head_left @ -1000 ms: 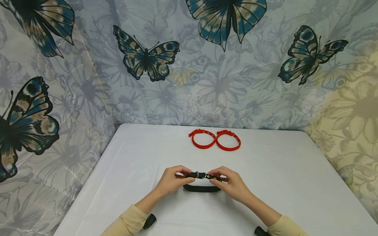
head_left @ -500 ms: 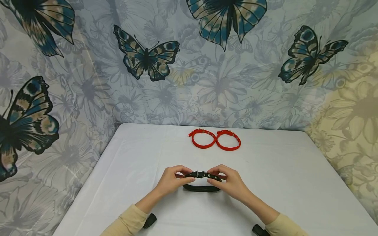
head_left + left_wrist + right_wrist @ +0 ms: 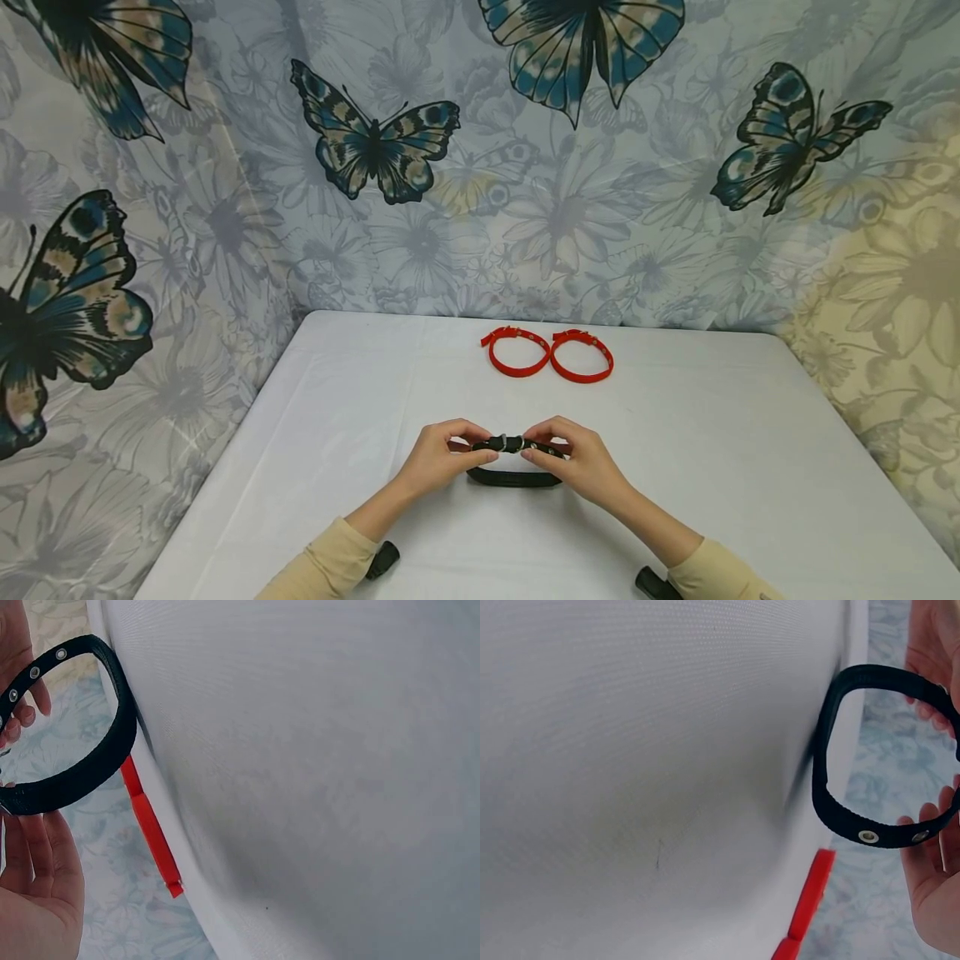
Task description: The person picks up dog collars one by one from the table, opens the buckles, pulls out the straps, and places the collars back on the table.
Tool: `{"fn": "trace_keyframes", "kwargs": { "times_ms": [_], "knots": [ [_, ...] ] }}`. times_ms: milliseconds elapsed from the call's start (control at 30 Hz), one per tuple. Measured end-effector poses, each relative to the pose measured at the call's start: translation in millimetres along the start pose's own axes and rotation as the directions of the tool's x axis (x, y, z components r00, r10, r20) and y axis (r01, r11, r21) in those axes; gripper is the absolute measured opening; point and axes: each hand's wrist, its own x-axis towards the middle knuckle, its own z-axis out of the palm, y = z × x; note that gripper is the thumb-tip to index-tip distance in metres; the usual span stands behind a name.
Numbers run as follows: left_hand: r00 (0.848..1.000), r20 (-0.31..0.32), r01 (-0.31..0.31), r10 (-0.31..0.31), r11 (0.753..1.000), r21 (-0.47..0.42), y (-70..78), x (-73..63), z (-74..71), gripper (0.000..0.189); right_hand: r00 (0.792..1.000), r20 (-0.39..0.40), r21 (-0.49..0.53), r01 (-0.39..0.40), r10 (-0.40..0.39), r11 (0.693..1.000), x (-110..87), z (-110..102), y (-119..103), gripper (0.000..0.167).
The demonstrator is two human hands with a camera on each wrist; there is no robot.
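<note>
A black collar [image 3: 514,479] with a metal buckle and metal eyelets stands on edge as a loop, its buckle side raised and its lower band close over the white tabletop. My left hand [image 3: 438,457] pinches the strap just left of the buckle [image 3: 504,443], thumb in front. On the other side, my right hand [image 3: 587,468] pinches the eyelet part of the strap, with its fingertips right beside the buckle. Several eyelets [image 3: 34,673] show along the strap in the left wrist view. Both wrist views cut off the buckle end at the frame edge.
Two red collars [image 3: 519,372] [image 3: 582,378], each a ring, lie side by side near the far edge of the white table [image 3: 360,375]. A butterfly-printed cloth [image 3: 562,217] hangs behind and to the sides. Dark wrist devices [image 3: 383,560] show below the sleeves.
My right thumb and fingers have shifted slightly left along the strap, closer to the buckle. The left hand keeps its hold, and the red collars stay in place.
</note>
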Motion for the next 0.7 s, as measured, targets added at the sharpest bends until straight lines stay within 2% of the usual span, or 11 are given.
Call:
{"fn": "trace_keyframes", "kwargs": {
  "times_ms": [700],
  "knots": [
    [1.000,-0.010,0.021,-0.021,1.000,-0.001,-1.1,-0.5,-0.9,0.018,1.000,-0.019,0.000,-0.025,0.025,1.000,-7.1,-7.0,8.0,0.021]
  ]
}}
